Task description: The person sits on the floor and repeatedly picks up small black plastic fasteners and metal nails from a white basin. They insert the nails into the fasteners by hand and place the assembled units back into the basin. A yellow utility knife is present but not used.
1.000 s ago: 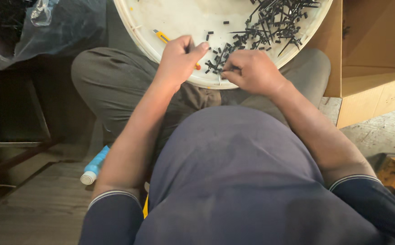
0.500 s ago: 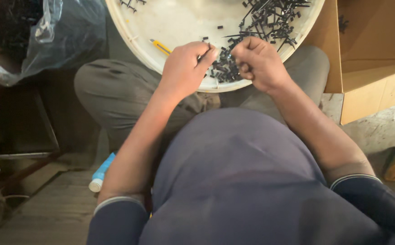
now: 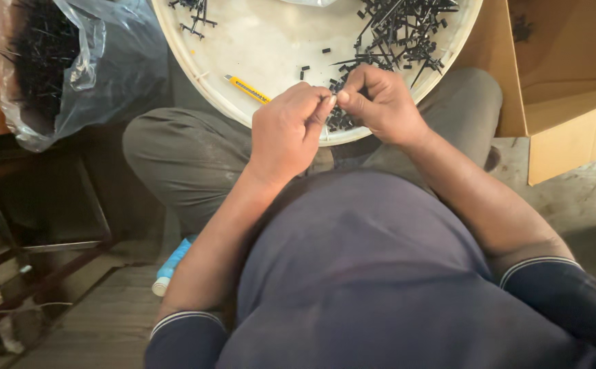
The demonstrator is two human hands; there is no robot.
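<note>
Pinching a small black plastic piece (image 3: 334,98) between both sets of fingertips, I work over the near rim of the round white tray (image 3: 195,75) that rests on my lap. My left hand (image 3: 285,130) is curled closed, thumb against forefinger, nipping one side of the piece. My right hand (image 3: 380,102) is closed the same way on the other side, so the fingertips of the two hands meet. The piece is almost wholly hidden by them; I cannot tell its exact shape.

Step in hand, as I judge it: separating or trimming one piece taken from the pile.

Positions relative to my fingers:
1. The loose pile of black plastic sticks (image 3: 400,31) lies just beyond my right knuckles, on the far side of the tray.
2. A few dark pieces lie directly beneath my fingertips at the tray's edge.
3. The yellow knife (image 3: 248,89) lies on the tray just to the left of my left hand, not touched.
4. The cardboard box (image 3: 564,89) stands well to the right.

The next move calls for a firm two-sided pinch and a short twist or pull.
</note>
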